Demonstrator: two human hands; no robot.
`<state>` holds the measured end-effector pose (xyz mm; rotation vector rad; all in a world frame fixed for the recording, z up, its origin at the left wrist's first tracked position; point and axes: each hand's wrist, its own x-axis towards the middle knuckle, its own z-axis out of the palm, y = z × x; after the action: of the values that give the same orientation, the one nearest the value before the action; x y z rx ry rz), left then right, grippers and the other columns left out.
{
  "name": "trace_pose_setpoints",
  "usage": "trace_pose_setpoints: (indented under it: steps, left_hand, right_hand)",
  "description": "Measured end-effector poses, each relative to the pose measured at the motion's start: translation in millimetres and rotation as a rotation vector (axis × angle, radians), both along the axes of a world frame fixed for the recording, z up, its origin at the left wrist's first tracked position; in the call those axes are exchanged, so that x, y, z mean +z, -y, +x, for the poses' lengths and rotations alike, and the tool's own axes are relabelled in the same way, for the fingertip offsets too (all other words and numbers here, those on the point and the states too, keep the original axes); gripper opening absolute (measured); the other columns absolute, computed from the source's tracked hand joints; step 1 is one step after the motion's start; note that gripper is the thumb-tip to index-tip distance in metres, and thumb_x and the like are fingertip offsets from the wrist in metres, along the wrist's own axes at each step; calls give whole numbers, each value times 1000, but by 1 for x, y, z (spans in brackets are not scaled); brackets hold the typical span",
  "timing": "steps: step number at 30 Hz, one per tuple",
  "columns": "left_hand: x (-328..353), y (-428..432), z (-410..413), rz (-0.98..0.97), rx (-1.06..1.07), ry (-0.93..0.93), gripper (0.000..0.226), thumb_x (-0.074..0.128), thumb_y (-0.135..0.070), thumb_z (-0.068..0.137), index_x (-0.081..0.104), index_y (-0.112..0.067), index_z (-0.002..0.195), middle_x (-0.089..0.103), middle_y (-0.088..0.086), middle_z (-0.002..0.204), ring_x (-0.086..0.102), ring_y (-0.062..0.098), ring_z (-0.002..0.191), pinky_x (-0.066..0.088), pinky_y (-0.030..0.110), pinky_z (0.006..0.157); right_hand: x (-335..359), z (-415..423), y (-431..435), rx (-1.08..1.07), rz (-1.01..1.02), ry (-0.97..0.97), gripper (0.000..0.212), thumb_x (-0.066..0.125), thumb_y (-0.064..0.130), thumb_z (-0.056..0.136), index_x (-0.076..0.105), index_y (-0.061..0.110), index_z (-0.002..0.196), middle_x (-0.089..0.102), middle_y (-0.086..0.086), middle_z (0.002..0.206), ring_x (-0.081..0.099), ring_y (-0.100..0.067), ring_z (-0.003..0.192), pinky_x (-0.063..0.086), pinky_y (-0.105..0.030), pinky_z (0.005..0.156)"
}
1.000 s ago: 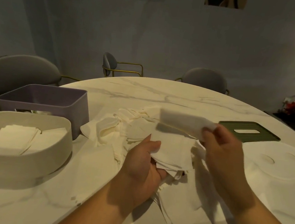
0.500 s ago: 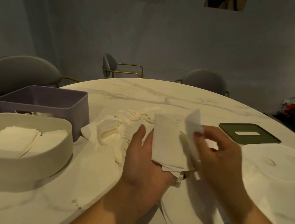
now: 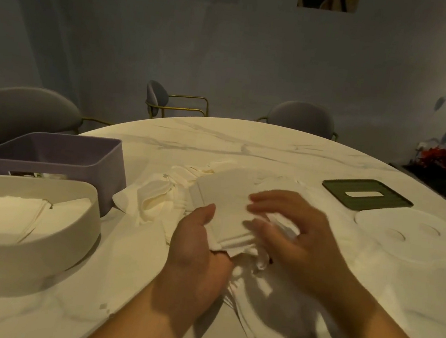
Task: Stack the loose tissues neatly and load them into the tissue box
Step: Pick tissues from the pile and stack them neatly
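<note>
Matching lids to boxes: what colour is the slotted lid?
The slotted lid is olive green; head view.

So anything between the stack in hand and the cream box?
Nothing blocks it. Between the tissue stack in the left hand and the open-topped cream box only loose tissues lie low on the table. The purple box sits behind.

right hand (image 3: 298, 241) | no longer pinching | spread flat over tissue stack (image 3: 223, 205)

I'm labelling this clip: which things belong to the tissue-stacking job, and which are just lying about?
Job: left hand, right hand, stack, loose tissues, white box, white lid (likely its own).
Lying about: purple box, green lid, chairs.
</note>
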<state>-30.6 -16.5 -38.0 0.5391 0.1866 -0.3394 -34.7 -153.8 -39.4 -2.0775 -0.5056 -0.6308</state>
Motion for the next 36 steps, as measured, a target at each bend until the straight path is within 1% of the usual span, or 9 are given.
trace_pose_setpoints:
  steps: [4, 8, 10, 14, 22, 25, 29, 32, 36]
  left_hand:
    - [-1, -13, 12, 2, 123, 15, 27, 44, -21, 96, 58, -7, 115, 68, 19, 110, 62, 40, 100, 44, 58, 93]
    - [-7, -28, 19, 18, 109, 86, 42, 37, -32, 95, 58, -13, 126, 66, 15, 119, 59, 38, 110, 50, 46, 78]
    - [-7, -30, 19, 2, 102, 103, 44, 38, -38, 94, 60, -14, 123, 66, 13, 118, 59, 37, 109, 49, 44, 79]
    - [-4, -28, 14, -4, 80, 118, 46, 42, -49, 92, 63, -17, 117, 67, 15, 118, 56, 39, 117, 38, 52, 106]
    - [-3, -26, 12, 41, 66, 123, 41, 43, -49, 90, 65, -19, 107, 66, 16, 118, 57, 41, 114, 37, 56, 105]
    - [0, -25, 11, 69, 54, 123, 38, 43, -49, 89, 65, -20, 104, 68, 15, 112, 59, 41, 109, 38, 57, 101]
    - [3, -23, 10, 47, 52, 123, 40, 44, -48, 89, 61, -21, 114, 68, 14, 113, 60, 37, 106, 42, 53, 99]
    - [5, -23, 8, 54, 32, 113, 39, 47, -46, 88, 60, -21, 116, 68, 14, 113, 60, 39, 109, 41, 55, 100]
    - [8, -20, 6, 23, 30, 130, 37, 50, -40, 86, 61, -19, 113, 68, 16, 114, 60, 40, 109, 41, 53, 100]
  right_hand:
    - [0, 17, 41, -353, 43, -144, 30, 63, 19, 87, 61, 30, 115, 56, 18, 115, 53, -1, 106, 42, -24, 90]
    - [-6, 23, 57, -341, 116, -548, 53, 60, 2, 86, 47, 18, 136, 47, 3, 139, 47, -13, 126, 39, -26, 96]
    - [-11, 24, 58, -373, -50, -574, 52, 60, 11, 87, 46, 18, 137, 49, 1, 140, 48, -17, 127, 38, -26, 96]
    - [-11, 25, 58, -458, -137, -603, 48, 60, 27, 91, 47, 19, 136, 53, -2, 136, 51, -22, 122, 40, -31, 95]
    - [-13, 28, 60, -586, -200, -495, 29, 55, 14, 90, 64, 17, 117, 67, -7, 112, 59, -25, 95, 46, -31, 80]
    - [-11, 29, 63, -688, -5, -420, 18, 51, 11, 89, 67, 11, 94, 67, -13, 90, 56, -26, 73, 47, -34, 64]
    - [-2, 27, 59, -623, 535, -429, 31, 55, 11, 87, 57, 19, 117, 59, -7, 105, 57, -27, 89, 54, -43, 70]
    - [10, 21, 53, -486, 1001, -596, 18, 53, 9, 88, 54, 18, 104, 54, -8, 104, 54, -28, 87, 55, -37, 65]
    - [14, 16, 50, -254, 1254, -686, 16, 51, 0, 84, 55, 11, 95, 57, -15, 107, 61, -35, 91, 57, -37, 50]
